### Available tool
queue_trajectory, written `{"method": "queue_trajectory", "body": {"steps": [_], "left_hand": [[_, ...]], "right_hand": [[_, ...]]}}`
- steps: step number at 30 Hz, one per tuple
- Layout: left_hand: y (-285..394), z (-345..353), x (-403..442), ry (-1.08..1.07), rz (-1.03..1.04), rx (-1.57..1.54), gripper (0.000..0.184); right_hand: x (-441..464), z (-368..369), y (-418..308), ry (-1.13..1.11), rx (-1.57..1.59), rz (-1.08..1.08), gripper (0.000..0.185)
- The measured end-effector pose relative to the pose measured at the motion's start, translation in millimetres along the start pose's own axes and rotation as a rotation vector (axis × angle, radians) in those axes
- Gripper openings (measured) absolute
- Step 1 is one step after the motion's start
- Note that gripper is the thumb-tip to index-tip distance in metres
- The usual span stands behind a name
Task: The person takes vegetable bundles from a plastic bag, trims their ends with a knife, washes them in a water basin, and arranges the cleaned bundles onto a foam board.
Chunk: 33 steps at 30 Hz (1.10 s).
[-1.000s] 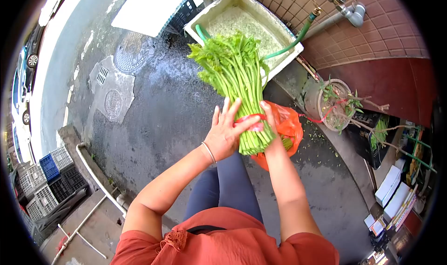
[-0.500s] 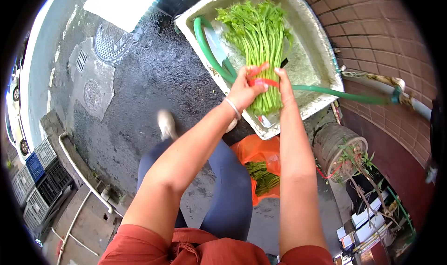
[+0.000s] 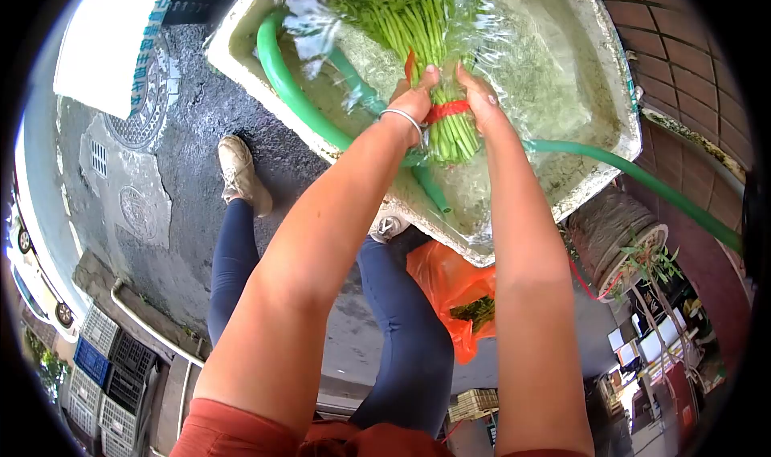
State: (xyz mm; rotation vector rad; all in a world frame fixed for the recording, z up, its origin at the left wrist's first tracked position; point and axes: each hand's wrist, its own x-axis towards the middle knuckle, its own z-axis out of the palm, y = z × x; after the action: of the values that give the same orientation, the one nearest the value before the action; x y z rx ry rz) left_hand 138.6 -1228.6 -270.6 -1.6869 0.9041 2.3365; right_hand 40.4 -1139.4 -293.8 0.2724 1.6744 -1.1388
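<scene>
A bunch of leafy green vegetables [image 3: 427, 51] lies in the water of a white basin [image 3: 265, 71], leaves pointing away from me and cut stems towards me. A red band [image 3: 448, 110] circles the stems. My left hand [image 3: 411, 102] is closed on the left side of the bunch, its thumb over the stems. From the right, my right hand [image 3: 479, 97] grips the bunch, fingers partly hidden. Water splashes around the leaves. A green hose [image 3: 301, 112] loops along the basin's left side, its open end below the stems.
Below the basin, an orange plastic bag [image 3: 438, 276] holds more greens. A plant pot [image 3: 618, 236] stands right of the basin, near a tiled wall [image 3: 675, 39]. A white box [image 3: 104, 39] is at upper left. Stacked crates [image 3: 108, 369] stand far left on wet ground.
The bunch, held above the basin before, is now down in the water with splashes around it. Both hands moved down with it. My view has shifted, and my left foot is set farther left.
</scene>
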Motion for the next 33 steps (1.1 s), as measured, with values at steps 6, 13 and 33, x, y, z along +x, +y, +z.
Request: {"method": "queue_trajectory", "body": {"steps": [6, 13, 33], "left_hand": [[9.6, 3.8, 11.1, -0.173, -0.100, -0.274, 0.068], [5.7, 9.1, 6.9, -0.028, -0.140, -0.316, 0.075], [93.0, 2.1, -4.7, 0.181, 0.071, 0.115, 0.073]], "right_hand": [[0.7, 9.4, -25.3, 0.091, -0.332, -0.105, 0.078], [-12.0, 17.1, -48.4, 0.304, -0.489, 0.137, 0.113], [-53.2, -30.6, -23.9, 0.099, 0.063, -0.033, 0.081]]}}
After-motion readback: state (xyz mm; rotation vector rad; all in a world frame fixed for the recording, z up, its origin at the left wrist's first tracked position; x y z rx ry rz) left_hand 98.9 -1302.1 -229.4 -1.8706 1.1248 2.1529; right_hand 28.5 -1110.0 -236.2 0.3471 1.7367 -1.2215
